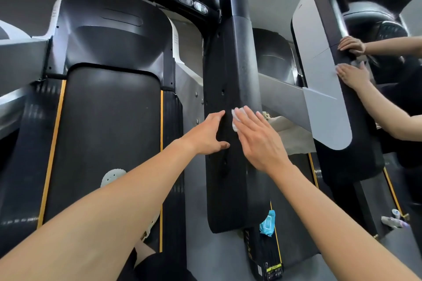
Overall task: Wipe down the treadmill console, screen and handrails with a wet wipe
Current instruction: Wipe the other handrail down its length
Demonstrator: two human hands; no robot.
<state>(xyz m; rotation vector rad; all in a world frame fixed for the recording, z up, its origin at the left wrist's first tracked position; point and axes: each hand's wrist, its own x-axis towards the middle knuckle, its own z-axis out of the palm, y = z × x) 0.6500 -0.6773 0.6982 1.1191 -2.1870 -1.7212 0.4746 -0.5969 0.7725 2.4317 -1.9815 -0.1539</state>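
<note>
A wide black padded handrail [228, 178] of the treadmill runs down the middle of the view. My right hand [258, 139] lies flat on its right side, fingers straight, pressing a white wet wipe [235, 121] against the rail; only the wipe's edge shows under the fingertips. My left hand [209, 136] holds the rail's left edge, thumb on the near face, fingers reaching along the top. The console [194, 4] with its two oval buttons sits at the top, mostly out of view.
The treadmill belt [107, 134] with yellow edge lines lies lower left, a white shoe [113, 175] on it. A blue wipes pack [267, 223] lies below the rail. At right, another person's two hands [352, 61] rest on the neighbouring treadmill's handrail [324, 89].
</note>
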